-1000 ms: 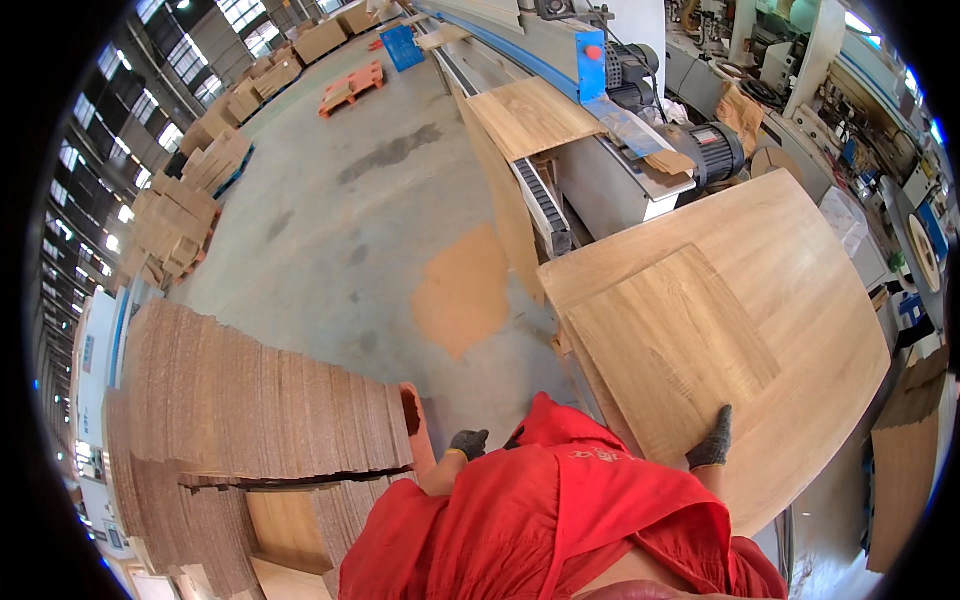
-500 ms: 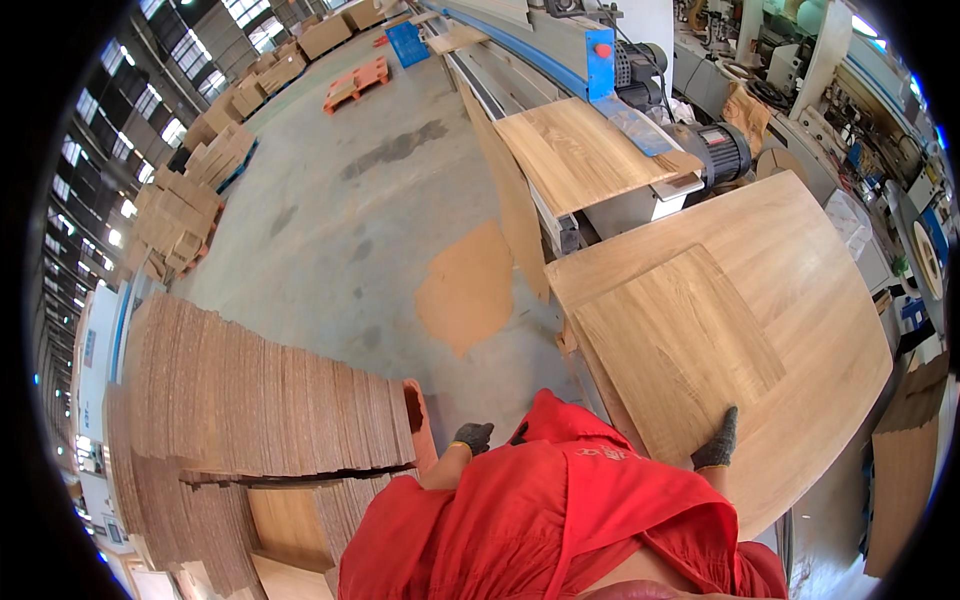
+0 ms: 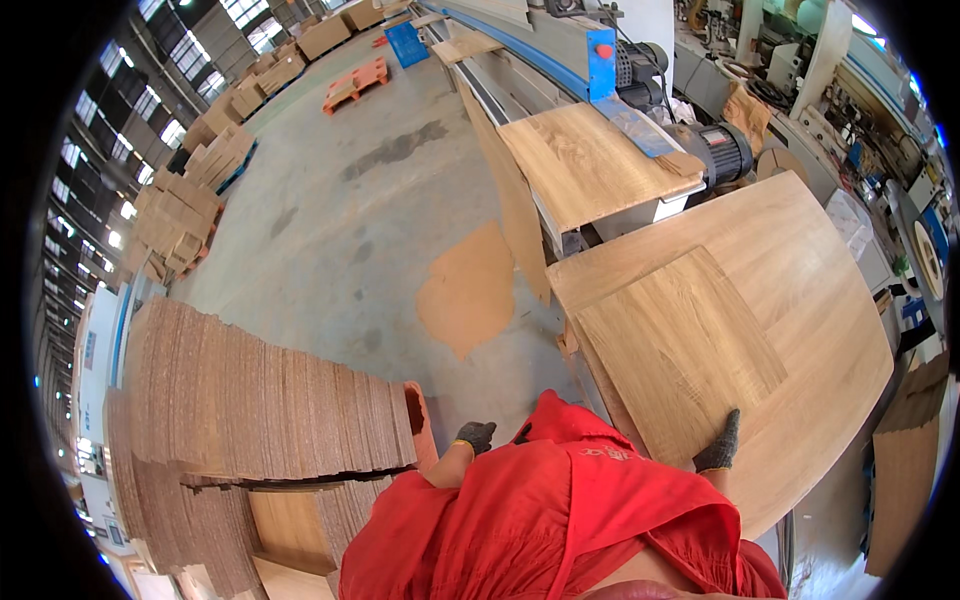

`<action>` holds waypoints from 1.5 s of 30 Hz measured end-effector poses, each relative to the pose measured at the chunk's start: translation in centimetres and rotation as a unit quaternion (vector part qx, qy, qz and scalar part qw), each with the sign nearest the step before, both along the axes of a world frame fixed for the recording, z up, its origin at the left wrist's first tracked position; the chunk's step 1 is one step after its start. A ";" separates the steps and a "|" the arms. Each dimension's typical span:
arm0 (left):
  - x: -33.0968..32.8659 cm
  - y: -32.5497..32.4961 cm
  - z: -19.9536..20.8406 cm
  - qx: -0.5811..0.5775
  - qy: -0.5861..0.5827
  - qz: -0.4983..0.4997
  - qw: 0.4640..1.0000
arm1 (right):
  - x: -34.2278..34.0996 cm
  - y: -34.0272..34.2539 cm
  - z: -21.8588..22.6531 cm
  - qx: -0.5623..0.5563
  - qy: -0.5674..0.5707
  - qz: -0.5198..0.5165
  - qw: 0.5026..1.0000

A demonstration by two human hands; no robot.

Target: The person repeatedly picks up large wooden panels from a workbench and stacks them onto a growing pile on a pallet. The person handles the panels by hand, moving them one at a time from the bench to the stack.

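Observation:
My right hand (image 3: 718, 445), in a dark grey glove, lies on the near right edge of a rectangular wood-grain panel (image 3: 680, 350), its fingers stretched out. That panel rests on a large pale wood-grain tabletop (image 3: 820, 300) with slanted corners. Beside my red clothing, on the left, my gloved left hand (image 3: 477, 436) hangs with its fingers curled together and nothing visible in them. Beyond the tabletop, a second wood-grain panel (image 3: 595, 165) sticks out of the machine's near end. Farther along the machine lies another panel (image 3: 466, 46).
Tall stacks of brown boards (image 3: 260, 390) stand at my left by an orange pallet edge (image 3: 421, 425). A long machine with a blue end cover (image 3: 601, 75) and a black motor (image 3: 722, 152) runs away ahead. Sawdust (image 3: 465, 290) covers part of the floor. An orange pallet (image 3: 356, 85) lies farther off.
The panel at the machine's near end has shifted slightly toward me and to the right. The farther panel has also come a little nearer. My hands stay nearly still.

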State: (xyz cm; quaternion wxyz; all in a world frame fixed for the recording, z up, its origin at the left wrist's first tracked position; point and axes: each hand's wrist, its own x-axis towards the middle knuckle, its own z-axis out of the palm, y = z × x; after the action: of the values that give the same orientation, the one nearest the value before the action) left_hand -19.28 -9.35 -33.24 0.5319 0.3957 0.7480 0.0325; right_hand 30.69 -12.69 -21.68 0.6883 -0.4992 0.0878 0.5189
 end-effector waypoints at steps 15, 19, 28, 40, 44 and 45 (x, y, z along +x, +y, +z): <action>1.0 0.7 1.2 -0.020 0.040 -0.087 0.995 | -0.2 0.0 0.2 0.010 0.008 -0.006 1.000; 0.7 0.6 0.8 0.012 0.024 -0.125 0.992 | -0.5 0.1 0.9 0.005 0.016 -0.007 1.000; 1.6 0.5 2.3 -0.036 0.013 -0.003 0.999 | -0.3 0.0 0.5 0.020 0.035 -0.005 0.999; 1.2 0.4 1.9 -0.007 0.045 -0.096 0.994 | -0.3 0.1 0.3 0.001 0.017 -0.019 1.000; 1.0 0.3 1.6 0.039 0.063 -0.148 0.986 | -0.4 0.2 0.5 0.006 0.025 -0.022 0.999; 0.9 0.2 1.4 0.065 0.074 -0.184 0.978 | -0.4 0.2 0.5 0.006 0.024 -0.019 1.000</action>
State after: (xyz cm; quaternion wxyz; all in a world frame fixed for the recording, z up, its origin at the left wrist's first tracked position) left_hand -18.38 -9.12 -31.81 0.4450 0.5617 0.6959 -0.0462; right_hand 30.27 -12.46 -21.15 0.6988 -0.4805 0.1105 0.5182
